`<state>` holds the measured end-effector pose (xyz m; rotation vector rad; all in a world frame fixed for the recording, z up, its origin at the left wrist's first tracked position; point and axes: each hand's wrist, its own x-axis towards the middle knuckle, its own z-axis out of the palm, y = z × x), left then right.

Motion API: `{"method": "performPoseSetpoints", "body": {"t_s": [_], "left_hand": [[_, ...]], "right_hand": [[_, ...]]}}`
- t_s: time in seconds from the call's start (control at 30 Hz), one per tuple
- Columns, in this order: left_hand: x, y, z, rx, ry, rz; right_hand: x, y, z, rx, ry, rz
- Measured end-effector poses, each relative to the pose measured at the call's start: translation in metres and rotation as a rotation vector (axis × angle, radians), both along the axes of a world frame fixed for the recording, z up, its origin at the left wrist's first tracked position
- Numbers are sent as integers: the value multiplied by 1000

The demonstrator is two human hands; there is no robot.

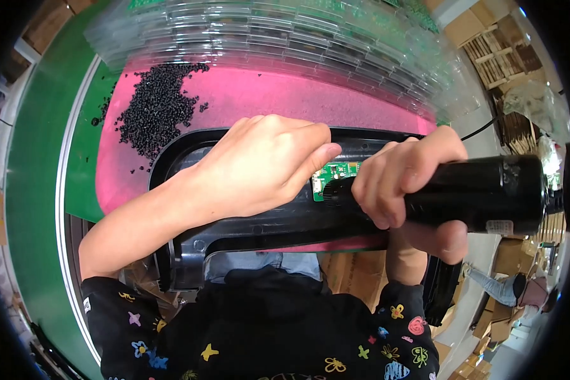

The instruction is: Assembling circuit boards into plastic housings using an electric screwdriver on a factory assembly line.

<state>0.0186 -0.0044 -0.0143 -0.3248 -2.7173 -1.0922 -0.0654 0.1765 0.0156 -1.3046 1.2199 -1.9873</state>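
A black electric screwdriver (487, 190) lies across my right hand (411, 171), whose fingers wrap round its body. Its ribbed nose points left, over a small green circuit board (345, 170). The board sits inside a black plastic housing (247, 227) with a raised rim, right in front of me. My left hand (272, 158) rests over the housing beside the board, thumb and fingers pressed together. Whatever the left fingertips pinch, if anything, is hidden. The screwdriver's tip is also out of sight behind the board's near edge and my hands.
Beneath the housing lies a pink mat (253, 95) on a green table (31, 158). A heap of small black screws (155, 111) covers the mat's far left. Stacked clear plastic trays (285, 44) line the back. Cardboard boxes (513, 256) and another person (519, 288) are off to the right.
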Motion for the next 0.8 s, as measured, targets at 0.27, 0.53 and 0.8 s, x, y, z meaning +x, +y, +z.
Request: {"method": "performPoseSetpoints", "body": {"t_s": [0.27,0.53,0.8], "left_hand": [[-2,-3,-11,70,93,-14],[1,-6,-10,-79,-112,-130],[-6,-2,-16,21,85,-281]], "right_hand": [[6,-6,5,179,18,16],[20,-8,-1,79,-72,-184],[-1,12,6,-393,-63,-106]]}}
